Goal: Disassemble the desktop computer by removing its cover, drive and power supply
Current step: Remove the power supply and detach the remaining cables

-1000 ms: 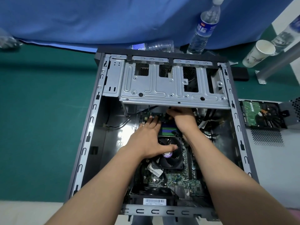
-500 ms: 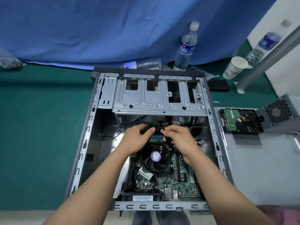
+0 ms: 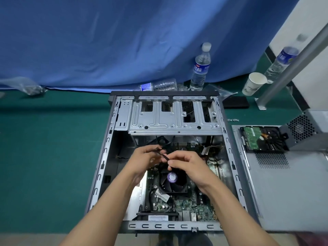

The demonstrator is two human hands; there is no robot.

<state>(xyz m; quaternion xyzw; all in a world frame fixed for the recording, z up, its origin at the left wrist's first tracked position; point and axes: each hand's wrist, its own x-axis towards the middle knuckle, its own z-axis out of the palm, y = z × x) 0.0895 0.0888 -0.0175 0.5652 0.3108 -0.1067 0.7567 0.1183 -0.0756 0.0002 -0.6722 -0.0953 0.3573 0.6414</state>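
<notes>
The open computer case [image 3: 104,157] lies on its side on the green mat, with its motherboard and black CPU fan [image 3: 173,181] exposed. Above the fan, my left hand [image 3: 143,160] and my right hand [image 3: 188,166] together pinch a thin dark memory stick [image 3: 162,154], one hand at each end. The silver drive cage [image 3: 175,119] spans the far end of the case. To the right, the grey side cover [image 3: 287,192] lies flat, with the hard drive [image 3: 260,139] and the grey power supply [image 3: 308,128] resting on it.
A blue cloth hangs behind the case. Standing water bottle [image 3: 200,68], a crushed bottle [image 3: 158,86], a paper cup [image 3: 253,84], another bottle [image 3: 282,63] and a metal post [image 3: 284,71] sit at the back right. A black flat object [image 3: 236,102] and small screws [image 3: 233,119] lie nearby.
Both hands rose from the memory slots under the drive cage, lifting the memory stick clear of the board. The view pulled back.
</notes>
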